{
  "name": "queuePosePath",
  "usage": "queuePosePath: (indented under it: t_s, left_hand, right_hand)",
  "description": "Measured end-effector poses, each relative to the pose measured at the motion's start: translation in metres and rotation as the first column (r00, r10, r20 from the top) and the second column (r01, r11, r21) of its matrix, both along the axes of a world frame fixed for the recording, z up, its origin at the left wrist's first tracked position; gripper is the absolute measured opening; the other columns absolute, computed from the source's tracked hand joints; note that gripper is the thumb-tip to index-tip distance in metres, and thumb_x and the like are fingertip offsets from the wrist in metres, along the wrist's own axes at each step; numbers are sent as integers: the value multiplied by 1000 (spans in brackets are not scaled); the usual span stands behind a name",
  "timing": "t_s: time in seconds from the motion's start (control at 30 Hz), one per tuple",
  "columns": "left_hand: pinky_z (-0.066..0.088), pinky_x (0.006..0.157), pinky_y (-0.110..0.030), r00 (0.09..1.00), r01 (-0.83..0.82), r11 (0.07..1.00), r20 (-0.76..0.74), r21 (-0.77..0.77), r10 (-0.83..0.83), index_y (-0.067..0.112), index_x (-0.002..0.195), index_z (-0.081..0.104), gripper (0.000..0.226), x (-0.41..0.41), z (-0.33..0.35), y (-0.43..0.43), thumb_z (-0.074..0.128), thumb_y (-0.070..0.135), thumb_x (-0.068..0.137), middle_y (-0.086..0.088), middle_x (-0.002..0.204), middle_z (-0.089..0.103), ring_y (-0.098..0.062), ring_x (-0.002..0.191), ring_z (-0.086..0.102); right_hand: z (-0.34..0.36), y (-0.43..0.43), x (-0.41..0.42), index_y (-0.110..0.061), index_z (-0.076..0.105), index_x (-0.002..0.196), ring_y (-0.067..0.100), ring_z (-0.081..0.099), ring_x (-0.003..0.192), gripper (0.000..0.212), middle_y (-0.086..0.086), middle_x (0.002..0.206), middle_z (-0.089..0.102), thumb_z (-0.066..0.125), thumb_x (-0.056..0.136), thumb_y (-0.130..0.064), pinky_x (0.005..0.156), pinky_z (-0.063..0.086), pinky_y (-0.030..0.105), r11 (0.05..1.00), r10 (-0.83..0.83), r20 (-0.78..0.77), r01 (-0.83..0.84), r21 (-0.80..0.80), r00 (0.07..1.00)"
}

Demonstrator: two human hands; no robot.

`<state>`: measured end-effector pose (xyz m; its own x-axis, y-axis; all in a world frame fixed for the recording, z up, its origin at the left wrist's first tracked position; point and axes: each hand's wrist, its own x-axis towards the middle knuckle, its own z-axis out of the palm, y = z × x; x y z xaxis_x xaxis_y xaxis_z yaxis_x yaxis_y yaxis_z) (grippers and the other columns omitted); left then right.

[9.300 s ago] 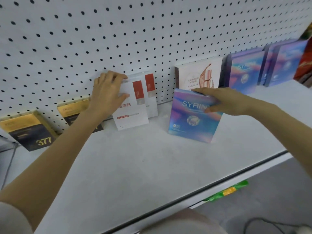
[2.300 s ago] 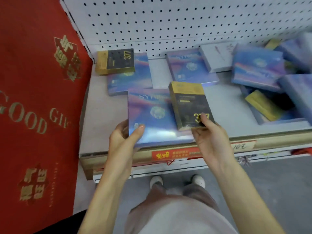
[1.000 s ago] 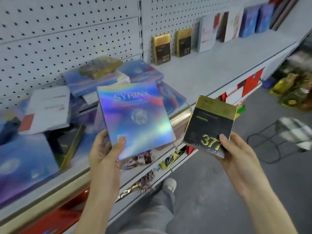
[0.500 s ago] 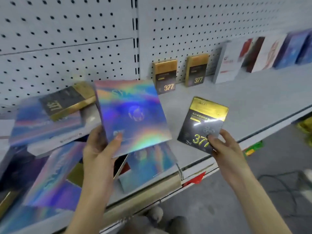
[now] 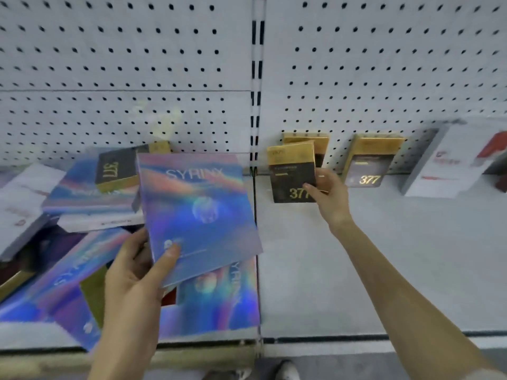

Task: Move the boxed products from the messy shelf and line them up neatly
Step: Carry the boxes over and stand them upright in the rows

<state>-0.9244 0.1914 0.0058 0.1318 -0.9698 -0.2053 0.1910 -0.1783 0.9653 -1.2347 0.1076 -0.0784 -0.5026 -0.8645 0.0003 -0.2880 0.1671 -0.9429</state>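
My left hand (image 5: 137, 272) grips the lower left corner of a holographic blue SYRINX box (image 5: 197, 212), held up over the messy shelf (image 5: 33, 335). My right hand (image 5: 329, 196) pinches a black and gold 377 box (image 5: 292, 174) by its lower right corner, upright, right in front of another 377 box (image 5: 318, 141) that leans on the pegboard. A second lined-up 377 box (image 5: 370, 160) stands further right, then a white box (image 5: 444, 165). On the messy shelf lie several SYRINX boxes (image 5: 216, 292), a flat 377 box (image 5: 118, 168) and white boxes (image 5: 22, 198).
The grey right shelf (image 5: 397, 270) has bare surface in front of the lined-up boxes. A perforated white pegboard (image 5: 384, 64) backs both shelves, split by a slotted upright (image 5: 256, 78). A shoe (image 5: 286, 370) shows below the shelf edge.
My right hand has carried the 377 box up and back to the pegboard, in front of the leftmost standing 377 box. My left hand keeps the SYRINX box, slightly lower and more centred.
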Motion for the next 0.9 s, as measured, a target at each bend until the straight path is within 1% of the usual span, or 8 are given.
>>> queuePosePath:
  t_s: [0.07,0.17,0.27,0.43,0.57,0.7,0.8,0.9]
  left_hand:
    - [56,64,-35,999,-25,1000,31,-7,25,19,111,63,49,-1,1,3,77,17,64,-1,100,73,-16,84,68]
    - [56,65,-36,998,-60,998,17,-7,60,16,112,62,42,-4,2,6,64,17,70,-1,98,73,-19,86,67]
    - [57,67,-39,998,-66,998,6,4,66,23,102,66,33,-4,0,0,63,14,70,0,95,73,-17,82,68]
    - [58,68,-48,996,-62,998,-59,29,64,22,100,65,29,0,3,-14,59,4,79,-4,96,74,-20,80,70]
    - [57,51,-26,998,-19,1000,-60,16,20,19,101,63,29,3,7,-24,56,-1,82,3,82,75,-13,67,71]
    - [53,50,-20,996,46,999,-77,8,-45,21,98,65,27,3,4,-31,59,4,78,3,82,75,-11,68,71]
    - [54,54,-20,990,117,993,-74,-4,-117,20,99,65,34,-10,1,-37,67,14,66,1,86,74,-12,73,70]
    - [52,50,-16,972,215,977,-96,-2,-214,18,94,61,23,-43,-2,-36,62,3,77,5,77,74,-6,64,69]
  right_hand:
    - [-8,-9,-4,-16,56,114,11,61,91,31,-2,103,63,69,86,-12,82,52,27,1000,-12,-111,11,-11,994]
    - [-15,-18,-4,-16,56,111,12,58,88,34,1,107,58,74,82,-17,79,52,29,999,-41,-187,41,-4,981]
    - [-19,-24,0,-12,55,112,4,55,77,38,4,105,56,76,81,-18,72,48,23,997,-74,-195,77,6,978]
    - [-26,-29,5,-15,46,105,15,56,80,39,4,98,58,77,80,-18,63,40,10,980,-197,-111,194,-30,974]
    - [-27,-25,9,-13,47,100,9,54,75,33,2,92,57,73,84,-22,58,38,3,972,-229,-107,233,29,968]
    - [-22,-16,6,-11,53,101,27,62,88,26,7,95,62,68,88,-28,80,54,35,944,-324,151,309,111,934]
    - [3,21,4,-8,58,110,23,63,86,25,11,100,63,62,93,-25,77,54,32,956,-294,543,253,151,787]
    - [27,77,5,-9,63,108,25,67,87,21,13,101,66,56,95,-24,78,54,34,995,-93,676,43,89,731]
